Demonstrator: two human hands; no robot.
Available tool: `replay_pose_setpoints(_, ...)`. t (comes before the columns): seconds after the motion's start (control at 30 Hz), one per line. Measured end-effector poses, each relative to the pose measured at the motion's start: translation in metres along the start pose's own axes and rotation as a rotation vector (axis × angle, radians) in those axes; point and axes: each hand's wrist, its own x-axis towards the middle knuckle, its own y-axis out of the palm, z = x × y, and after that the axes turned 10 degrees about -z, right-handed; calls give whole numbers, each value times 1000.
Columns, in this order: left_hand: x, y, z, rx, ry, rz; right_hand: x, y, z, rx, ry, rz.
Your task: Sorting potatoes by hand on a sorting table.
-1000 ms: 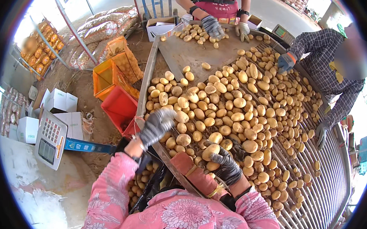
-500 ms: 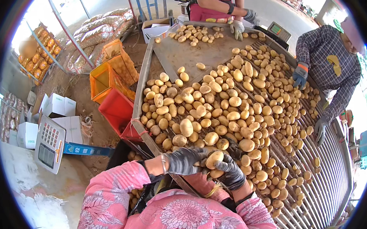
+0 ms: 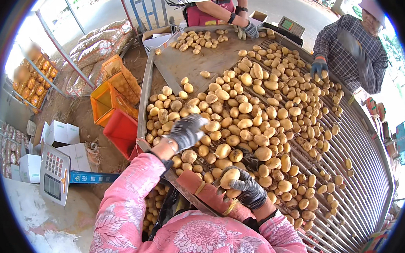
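Observation:
Potatoes lie in a thick spread over the slatted metal sorting table. My right hand, in a striped grey glove, is closed around a potato near the table's close edge. Part of a second potato shows just under it. My left hand, also gloved, reaches over the left side of the pile, slightly blurred. Its fingers extend to the right above the potatoes, and no potato shows in it; what its fingertips touch is hidden.
A padded red roll lines the near edge. Red and orange crates stand left, beside a scale. Across the table, one person's gloved hands rest by the edge; another's gloved hand is over potatoes at right.
My left hand has left my right hand and moved up and left over the pile. My right hand still holds a potato. The person at right has raised one hand.

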Motion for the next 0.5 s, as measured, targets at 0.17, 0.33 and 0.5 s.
replay_pose_setpoints(0.17, 28, 46, -15, 45, 20, 113, 3, -6, -6, -3, -1, 15)
replay_pose_setpoints(0.33, 8, 47, -25, 71, 96, 60, 1, -20, -11, 130, -22, -1)
replay_pose_setpoints(0.5, -32, 33, -43, 195, 210, 166, 4, -29, -14, 240, -9, -45)
